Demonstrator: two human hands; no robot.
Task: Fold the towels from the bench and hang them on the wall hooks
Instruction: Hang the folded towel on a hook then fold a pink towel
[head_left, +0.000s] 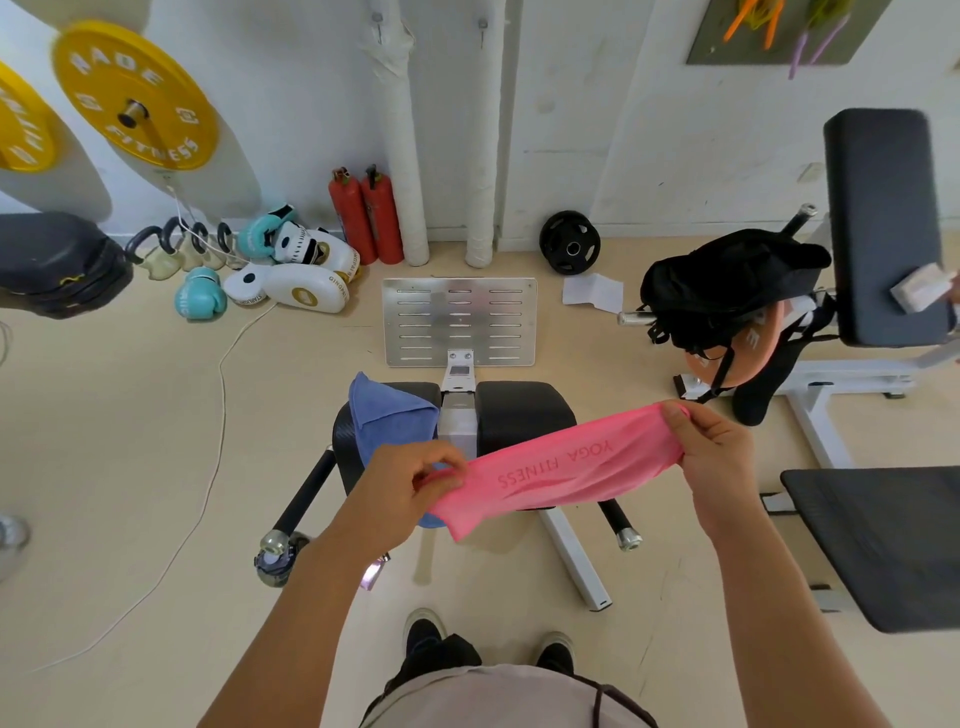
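Observation:
A pink towel (558, 470) printed "YOGA FITNESS" stretches between my hands above the black bench (524, 410). My left hand (410, 488) pinches its left end and my right hand (711, 457) grips its right end. The towel is folded into a long narrow band, slightly higher on the right. A blue towel (392, 415) lies draped over the left pad of the bench, partly hidden behind my left hand. Two small wall hooks (378, 23) (483, 28) sit high on the white wall, straight ahead.
Two white wrapped pipes (402, 156) and two red fire extinguishers (366, 215) stand against the wall. Boxing gloves (291, 270) and kettlebells lie at left. A metal footplate (460, 322) lies ahead of the bench. A black bag (727, 286) and another bench (883, 545) stand at right.

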